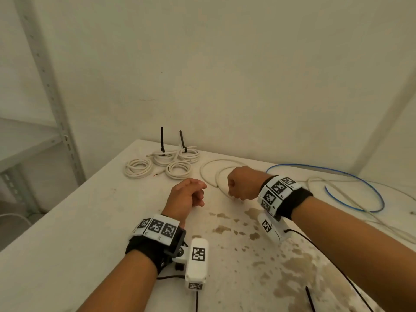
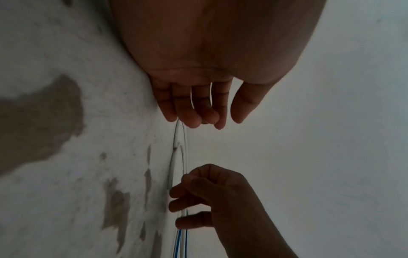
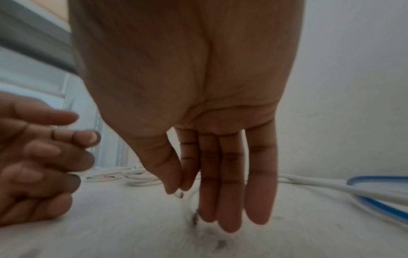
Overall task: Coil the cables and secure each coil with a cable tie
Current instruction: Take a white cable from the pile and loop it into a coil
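Observation:
A loose white cable (image 1: pixel 209 167) lies in wide loops on the white table (image 1: pixel 67 233), just behind my hands. My right hand (image 1: pixel 233 194) reaches down onto it; in the right wrist view its thumb and forefinger (image 3: pixel 176 190) pinch the cable's bare end (image 3: pixel 180 194), the other fingers pointing straight down. My left hand (image 1: pixel 198 192) hovers a little to the left with loosely curled fingers (image 2: pixel 205 120) and holds nothing. At the back lie several white coils (image 1: pixel 138 168); two of them (image 1: pixel 189 154) carry upright black cable ties (image 1: pixel 161 138).
A blue cable (image 1: pixel 360 179) and more white cable sprawl over the table's right side. One loose black cable tie (image 1: pixel 310 298) lies near the front right. Brown stains mark the tabletop. A metal shelf (image 1: pixel 45 75) stands at the left, and the wall is close behind.

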